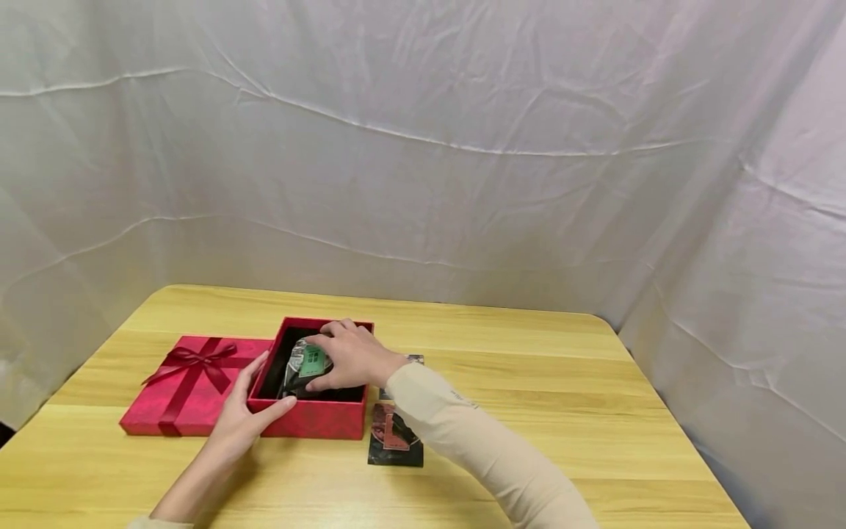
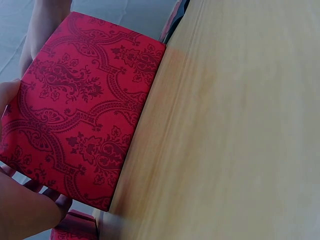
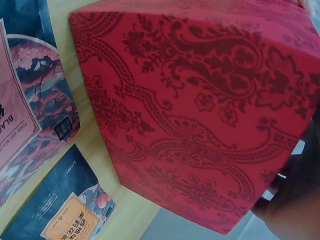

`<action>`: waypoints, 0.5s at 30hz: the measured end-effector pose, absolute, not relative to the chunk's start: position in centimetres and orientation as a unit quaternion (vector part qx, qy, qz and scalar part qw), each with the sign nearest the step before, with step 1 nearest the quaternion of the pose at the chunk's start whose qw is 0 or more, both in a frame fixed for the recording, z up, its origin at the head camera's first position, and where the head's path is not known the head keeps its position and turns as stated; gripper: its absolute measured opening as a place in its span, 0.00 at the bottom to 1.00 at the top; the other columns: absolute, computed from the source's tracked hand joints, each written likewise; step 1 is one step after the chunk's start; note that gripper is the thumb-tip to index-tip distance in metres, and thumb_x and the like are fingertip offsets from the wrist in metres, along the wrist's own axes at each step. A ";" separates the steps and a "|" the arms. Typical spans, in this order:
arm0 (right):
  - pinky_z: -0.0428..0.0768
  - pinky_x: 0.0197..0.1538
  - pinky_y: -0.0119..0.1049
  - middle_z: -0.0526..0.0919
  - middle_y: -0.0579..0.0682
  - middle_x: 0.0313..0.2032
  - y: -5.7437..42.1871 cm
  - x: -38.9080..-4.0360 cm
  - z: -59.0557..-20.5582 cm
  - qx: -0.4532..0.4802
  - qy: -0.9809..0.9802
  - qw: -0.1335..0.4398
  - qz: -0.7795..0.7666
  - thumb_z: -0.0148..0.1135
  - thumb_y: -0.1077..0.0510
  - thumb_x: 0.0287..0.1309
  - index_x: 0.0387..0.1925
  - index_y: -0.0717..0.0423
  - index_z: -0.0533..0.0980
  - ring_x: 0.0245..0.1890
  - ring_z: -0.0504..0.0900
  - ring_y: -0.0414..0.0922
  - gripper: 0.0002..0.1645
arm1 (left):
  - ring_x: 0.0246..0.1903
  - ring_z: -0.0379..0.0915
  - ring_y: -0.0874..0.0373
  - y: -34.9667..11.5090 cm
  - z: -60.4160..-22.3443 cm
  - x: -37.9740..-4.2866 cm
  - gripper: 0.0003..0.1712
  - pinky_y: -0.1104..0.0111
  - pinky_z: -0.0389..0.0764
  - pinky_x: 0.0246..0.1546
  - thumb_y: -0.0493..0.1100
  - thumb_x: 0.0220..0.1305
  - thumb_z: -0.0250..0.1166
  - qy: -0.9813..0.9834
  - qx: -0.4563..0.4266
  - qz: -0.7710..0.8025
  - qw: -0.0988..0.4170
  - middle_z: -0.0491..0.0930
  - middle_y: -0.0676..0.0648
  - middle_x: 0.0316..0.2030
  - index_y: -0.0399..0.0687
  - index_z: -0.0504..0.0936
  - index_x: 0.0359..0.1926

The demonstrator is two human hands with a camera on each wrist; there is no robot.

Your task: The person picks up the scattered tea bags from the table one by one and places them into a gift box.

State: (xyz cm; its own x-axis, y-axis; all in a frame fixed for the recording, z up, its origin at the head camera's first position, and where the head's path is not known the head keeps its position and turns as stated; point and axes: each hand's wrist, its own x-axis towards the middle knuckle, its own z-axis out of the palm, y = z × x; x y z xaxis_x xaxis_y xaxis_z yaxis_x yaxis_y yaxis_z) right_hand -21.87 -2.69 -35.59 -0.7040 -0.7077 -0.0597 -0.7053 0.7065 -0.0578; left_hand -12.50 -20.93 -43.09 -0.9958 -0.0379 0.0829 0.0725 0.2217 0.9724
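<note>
Yellow wooden table: right hand pinches black, green-labelled film pouch inside red rectangular cardboard box; left hand, fingers straight, braces box. Pouch likely light, slippery; grip edges.

The yellow wood-grain table bears a ribboned red lid, an open red box beside it, a pink-labelled packet and an orange-labelled packet.
</note>
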 end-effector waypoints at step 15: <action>0.62 0.67 0.42 0.62 0.50 0.69 -2.2 -22.0 -35.6 -0.381 0.922 0.045 -0.054 0.60 0.37 0.61 0.70 0.43 0.64 0.68 0.59 0.47 0.40 | 0.59 0.58 0.49 -20.9 -43.0 -12.4 0.50 0.68 0.64 0.54 0.39 0.62 0.66 -0.775 -0.010 -0.630 0.039 0.56 0.37 0.68 0.49 0.45 0.76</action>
